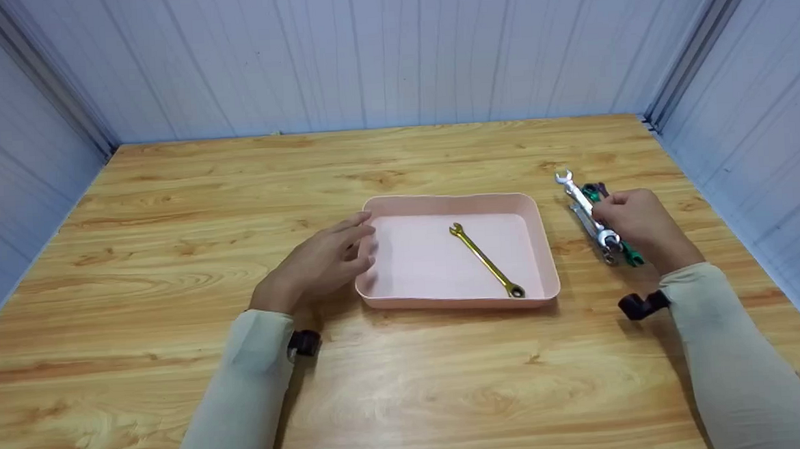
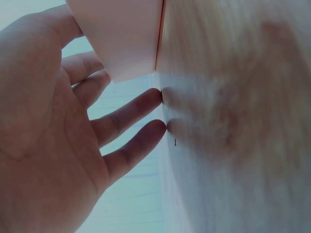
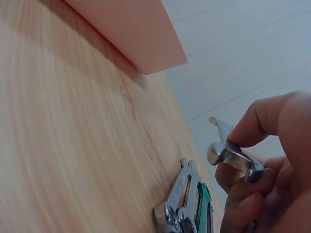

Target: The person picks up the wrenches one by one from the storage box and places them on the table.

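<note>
Wooden table point(image 1: 170, 277) with pale panel walls round it. On it sits a pink tray point(image 1: 538, 244), and a gold wrench point(image 1: 487, 261) lies inside, long axis running diagonally from far-left to near-right, ring end nearest me. My right hand point(image 1: 636, 226) is right of the tray, fingers curled round a silver wrench point(image 1: 585, 204); its long axis runs from near-right to far-left, open-jaw end pointing away from me, lifted off the table (right wrist view shows it pinched between thumb and fingers, clear of the wood). Under it, on the table, a pile of more wrenches point(image 3: 187, 204), one with green on it, lying along roughly the same line. My left hand point(image 1: 323, 263) is spread and relaxed, fingers point(image 2: 129, 114) straight, against the tray's left wall with two fingertips touching the table; it grips nothing.
</note>
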Demonstrator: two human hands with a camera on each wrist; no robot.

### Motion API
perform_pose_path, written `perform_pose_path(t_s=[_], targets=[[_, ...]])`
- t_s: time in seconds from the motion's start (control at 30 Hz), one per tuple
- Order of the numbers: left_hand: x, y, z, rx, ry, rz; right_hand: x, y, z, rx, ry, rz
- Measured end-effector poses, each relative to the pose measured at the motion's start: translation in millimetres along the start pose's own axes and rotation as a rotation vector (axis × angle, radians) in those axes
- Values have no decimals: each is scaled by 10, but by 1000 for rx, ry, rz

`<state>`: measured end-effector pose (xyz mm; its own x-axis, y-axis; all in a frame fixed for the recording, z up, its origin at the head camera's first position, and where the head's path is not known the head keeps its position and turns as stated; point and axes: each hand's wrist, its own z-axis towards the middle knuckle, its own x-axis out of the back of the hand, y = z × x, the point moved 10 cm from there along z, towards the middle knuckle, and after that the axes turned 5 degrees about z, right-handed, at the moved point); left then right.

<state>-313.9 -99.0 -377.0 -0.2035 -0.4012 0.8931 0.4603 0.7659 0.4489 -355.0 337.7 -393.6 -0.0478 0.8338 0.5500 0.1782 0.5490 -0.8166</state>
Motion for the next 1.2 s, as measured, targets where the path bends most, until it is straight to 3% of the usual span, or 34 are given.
perform_pose_path(t_s=[1.2], targets=[[-12, -6, -4, 10, -10, -6, -62, 132, 81, -68, -16, -118]])
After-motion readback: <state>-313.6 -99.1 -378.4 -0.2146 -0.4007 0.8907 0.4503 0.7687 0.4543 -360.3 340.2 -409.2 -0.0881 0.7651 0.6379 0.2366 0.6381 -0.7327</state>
